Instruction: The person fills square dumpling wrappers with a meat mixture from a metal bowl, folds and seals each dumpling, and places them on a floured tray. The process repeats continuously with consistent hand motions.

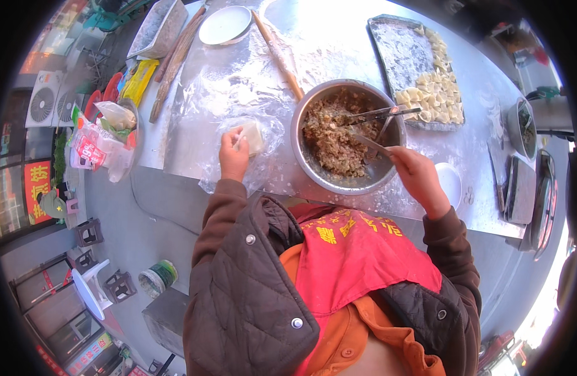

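Note:
My left hand (235,155) is over a stack of thin dough wrappers (252,137) lying on a clear plastic bag (213,173); its thumb and fingers are at a wrapper's edge. With my right hand (418,176) I hold the handle of a flat metal utensil (369,143), whose end reaches into minced filling (335,136). That filling lies in a large steel bowl (301,167). Other metal utensils (407,112) also rest in the bowl. Behind it to the right, a floured tray (401,51) bears many folded dumplings (436,101).
A wooden rolling pin (278,54) lies behind the bowl on the floured metal table (189,145). A white plate (225,24) stands at the back, another plate (446,183) beside my right wrist. Wooden rods (178,66) lie at left; a smaller bowl (523,124) stands at far right.

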Action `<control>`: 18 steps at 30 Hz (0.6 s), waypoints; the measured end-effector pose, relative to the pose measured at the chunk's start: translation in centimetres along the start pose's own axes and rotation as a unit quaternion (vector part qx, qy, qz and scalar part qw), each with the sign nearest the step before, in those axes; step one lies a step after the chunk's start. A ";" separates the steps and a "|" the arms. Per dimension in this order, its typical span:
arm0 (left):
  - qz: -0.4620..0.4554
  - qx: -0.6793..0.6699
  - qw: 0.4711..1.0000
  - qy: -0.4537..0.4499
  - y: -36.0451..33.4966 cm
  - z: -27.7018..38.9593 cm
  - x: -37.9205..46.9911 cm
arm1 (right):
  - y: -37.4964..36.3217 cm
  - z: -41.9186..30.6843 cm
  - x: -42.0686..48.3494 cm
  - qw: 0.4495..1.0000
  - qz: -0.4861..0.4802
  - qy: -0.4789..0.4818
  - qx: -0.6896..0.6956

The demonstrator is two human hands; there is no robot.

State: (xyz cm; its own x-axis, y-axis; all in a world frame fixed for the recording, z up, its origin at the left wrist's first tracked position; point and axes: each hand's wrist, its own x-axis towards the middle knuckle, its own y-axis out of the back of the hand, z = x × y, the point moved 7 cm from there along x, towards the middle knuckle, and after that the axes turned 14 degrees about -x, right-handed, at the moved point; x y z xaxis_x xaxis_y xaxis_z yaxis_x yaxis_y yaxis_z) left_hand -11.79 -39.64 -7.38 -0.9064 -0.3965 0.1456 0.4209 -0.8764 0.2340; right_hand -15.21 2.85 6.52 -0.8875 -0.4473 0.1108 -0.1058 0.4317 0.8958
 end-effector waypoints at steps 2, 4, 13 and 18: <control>0.082 -0.285 0.948 0.112 0.5 0.6 -0.5 | -2.2 -2.2 0.2 0.993 -0.063 0.074 -0.068; 0.121 -0.473 0.856 0.167 1.1 1.6 -1.2 | -4.3 -3.9 0.5 0.977 -0.120 0.124 -0.124; 0.077 -0.708 0.679 0.178 1.5 8.7 -4.1 | -8.4 -5.7 0.6 0.945 -0.153 0.165 -0.238; 0.068 -0.730 0.676 0.077 2.0 12.2 -4.6 | -9.3 -5.8 -0.2 0.936 -0.221 0.176 -0.212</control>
State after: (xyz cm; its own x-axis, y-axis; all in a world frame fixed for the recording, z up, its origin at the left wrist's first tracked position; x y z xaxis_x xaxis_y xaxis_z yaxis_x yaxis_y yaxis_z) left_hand -6.33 -36.25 4.17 -0.9029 -0.4259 -0.0580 0.1197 -0.1196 -0.9856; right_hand -11.42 -5.56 0.69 -0.5891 -0.7708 -0.2423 -0.1729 -0.1727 0.9697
